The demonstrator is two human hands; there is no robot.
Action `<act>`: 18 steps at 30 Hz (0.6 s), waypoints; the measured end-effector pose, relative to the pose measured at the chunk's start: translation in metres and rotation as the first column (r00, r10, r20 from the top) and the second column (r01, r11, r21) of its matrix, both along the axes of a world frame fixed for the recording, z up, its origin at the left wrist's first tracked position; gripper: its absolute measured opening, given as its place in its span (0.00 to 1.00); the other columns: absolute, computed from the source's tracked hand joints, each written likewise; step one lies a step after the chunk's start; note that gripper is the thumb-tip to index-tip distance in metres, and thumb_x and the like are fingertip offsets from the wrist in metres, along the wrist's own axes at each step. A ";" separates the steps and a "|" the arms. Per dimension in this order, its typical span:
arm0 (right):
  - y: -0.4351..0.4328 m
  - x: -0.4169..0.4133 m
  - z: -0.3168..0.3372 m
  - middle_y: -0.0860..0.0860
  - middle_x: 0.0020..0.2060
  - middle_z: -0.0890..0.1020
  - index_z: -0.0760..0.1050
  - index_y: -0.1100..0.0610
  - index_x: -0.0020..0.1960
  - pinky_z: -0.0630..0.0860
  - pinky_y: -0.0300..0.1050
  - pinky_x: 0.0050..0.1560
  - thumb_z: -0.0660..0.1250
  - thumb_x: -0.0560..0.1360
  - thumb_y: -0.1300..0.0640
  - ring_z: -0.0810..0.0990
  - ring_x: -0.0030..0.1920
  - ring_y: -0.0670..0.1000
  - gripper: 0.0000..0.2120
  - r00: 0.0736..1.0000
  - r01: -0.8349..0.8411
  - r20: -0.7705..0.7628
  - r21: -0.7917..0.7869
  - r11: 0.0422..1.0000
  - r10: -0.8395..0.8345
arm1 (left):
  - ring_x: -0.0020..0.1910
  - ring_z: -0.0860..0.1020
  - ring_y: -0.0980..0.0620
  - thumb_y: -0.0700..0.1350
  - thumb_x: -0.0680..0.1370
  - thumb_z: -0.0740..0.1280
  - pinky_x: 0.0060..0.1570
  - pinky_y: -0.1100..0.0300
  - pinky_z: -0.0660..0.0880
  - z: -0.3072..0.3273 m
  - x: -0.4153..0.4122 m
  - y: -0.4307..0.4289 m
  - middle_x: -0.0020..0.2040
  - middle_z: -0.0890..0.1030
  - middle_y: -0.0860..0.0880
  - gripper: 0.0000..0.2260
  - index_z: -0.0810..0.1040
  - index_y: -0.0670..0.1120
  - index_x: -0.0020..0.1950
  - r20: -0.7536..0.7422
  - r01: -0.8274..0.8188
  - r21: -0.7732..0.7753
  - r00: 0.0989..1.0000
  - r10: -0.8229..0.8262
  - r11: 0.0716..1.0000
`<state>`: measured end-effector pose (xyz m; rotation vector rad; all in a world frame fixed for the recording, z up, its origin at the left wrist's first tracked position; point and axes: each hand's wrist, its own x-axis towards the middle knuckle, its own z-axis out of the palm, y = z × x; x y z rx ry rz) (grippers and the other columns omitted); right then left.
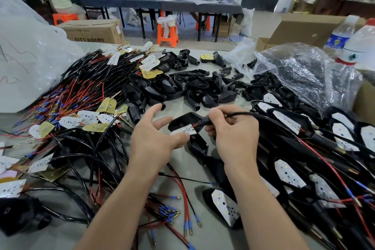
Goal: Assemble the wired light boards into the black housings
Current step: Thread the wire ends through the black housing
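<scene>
Centre of counter [67, 227]: one black housing [182, 119] is held above the grey surface, between both hands.
Black housing: matte moulded plastic, a pointed shell that tapers to a round tubular stem on its right end.
Light board [183, 130]: flat white plate with an angular outline, dotted with small emitters and holes. It lies tilted at the open face of the held housing, with red wire at its stem end.
Right hand [233, 134]: fingers are curled round the housing stem and pinch it where the glossy black cable [243, 114] exits to the right.
Left hand [156, 140]: fingers are spread and loosely curved, gripping nothing. The thumb tip touches the lower edge of the light board.
Left pile [81, 91]: loose wired boards, white faces and yellow backs, tangled with red and black leads that end in blue sleeves and brass tips.
Far pile [192, 87]: empty black shells, heaped at mixed angles.
Right pile [304, 128]: housings with white boards seated inside, cables trailing.
Plastic bag [294, 71]: clear crinkled film over more black parts.
</scene>
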<state>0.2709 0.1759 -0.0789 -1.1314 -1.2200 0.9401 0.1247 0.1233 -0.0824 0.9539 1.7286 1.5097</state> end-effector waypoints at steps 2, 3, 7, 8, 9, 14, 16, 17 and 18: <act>-0.002 -0.001 -0.001 0.44 0.29 0.84 0.82 0.48 0.40 0.82 0.55 0.48 0.69 0.72 0.45 0.86 0.37 0.50 0.08 0.992 0.057 0.110 0.029 0.998 -0.060 | 0.40 0.85 0.60 0.43 0.65 0.84 0.47 0.61 0.81 0.000 0.007 -0.003 0.51 0.84 0.64 0.43 0.69 0.62 0.75 -0.165 -0.064 0.059 0.984 0.073 0.996; -0.003 -0.001 -0.001 0.42 0.30 0.84 0.81 0.47 0.41 0.81 0.57 0.52 0.68 0.71 0.43 0.86 0.40 0.52 0.09 0.984 0.079 0.158 0.042 0.996 -0.084 | 0.39 0.84 0.63 0.44 0.65 0.84 0.43 0.67 0.79 0.001 0.011 -0.005 0.48 0.84 0.66 0.42 0.69 0.63 0.74 -0.230 -0.081 0.110 0.968 0.105 0.991; -0.002 -0.001 -0.001 0.46 0.29 0.84 0.82 0.46 0.43 0.81 0.55 0.49 0.69 0.72 0.45 0.85 0.43 0.57 0.06 0.996 0.045 0.075 -0.007 0.999 -0.044 | 0.41 0.83 0.64 0.43 0.67 0.82 0.44 0.72 0.77 0.002 0.017 -0.006 0.47 0.82 0.68 0.38 0.72 0.64 0.72 -0.316 -0.101 0.238 0.933 0.175 0.966; -0.001 -0.001 0.001 0.49 0.29 0.84 0.82 0.47 0.42 0.80 0.51 0.44 0.70 0.72 0.49 0.86 0.38 0.56 0.04 1.000 0.012 -0.013 -0.027 1.000 -0.013 | 0.42 0.82 0.64 0.42 0.68 0.82 0.45 0.70 0.78 0.002 0.016 -0.005 0.47 0.82 0.67 0.36 0.73 0.64 0.70 -0.319 -0.100 0.243 0.931 0.177 0.965; 0.000 0.000 0.002 0.52 0.29 0.85 0.83 0.47 0.41 0.79 0.48 0.39 0.71 0.72 0.52 0.85 0.33 0.54 0.03 0.995 -0.022 -0.100 -0.048 0.999 0.017 | 0.44 0.82 0.64 0.41 0.68 0.81 0.46 0.69 0.78 0.002 0.016 -0.005 0.47 0.82 0.66 0.35 0.74 0.64 0.69 -0.307 -0.095 0.247 0.936 0.171 0.964; -0.001 0.000 0.007 0.56 0.32 0.85 0.84 0.49 0.37 0.78 0.42 0.33 0.71 0.72 0.55 0.83 0.30 0.54 0.05 0.964 -0.122 -0.245 -0.066 0.990 0.102 | 0.52 0.80 0.67 0.42 0.72 0.77 0.53 0.73 0.74 0.001 0.019 -0.004 0.45 0.83 0.67 0.26 0.78 0.60 0.67 -0.368 -0.057 0.252 0.918 0.150 0.966; 0.000 0.001 0.007 0.56 0.32 0.84 0.82 0.53 0.38 0.78 0.42 0.33 0.71 0.73 0.57 0.83 0.30 0.54 0.06 0.954 -0.116 -0.285 -0.064 0.991 0.093 | 0.55 0.80 0.68 0.45 0.75 0.74 0.57 0.73 0.70 0.000 0.025 -0.005 0.45 0.83 0.70 0.20 0.79 0.60 0.65 -0.427 -0.054 0.276 0.888 0.173 0.960; 0.000 0.002 0.007 0.55 0.32 0.84 0.82 0.54 0.39 0.78 0.42 0.32 0.71 0.75 0.58 0.83 0.30 0.54 0.06 0.949 -0.111 -0.302 -0.066 0.992 0.087 | 0.56 0.79 0.69 0.45 0.76 0.72 0.57 0.74 0.69 -0.001 0.026 -0.006 0.47 0.83 0.71 0.19 0.79 0.61 0.65 -0.438 -0.070 0.302 0.876 0.204 0.951; 0.000 0.002 0.008 0.54 0.31 0.84 0.81 0.56 0.40 0.78 0.42 0.32 0.71 0.76 0.59 0.82 0.29 0.54 0.06 0.946 -0.107 -0.313 -0.070 0.992 0.080 | 0.57 0.79 0.70 0.44 0.76 0.72 0.58 0.74 0.70 -0.001 0.024 -0.006 0.49 0.83 0.71 0.20 0.79 0.61 0.65 -0.443 -0.096 0.328 0.863 0.243 0.940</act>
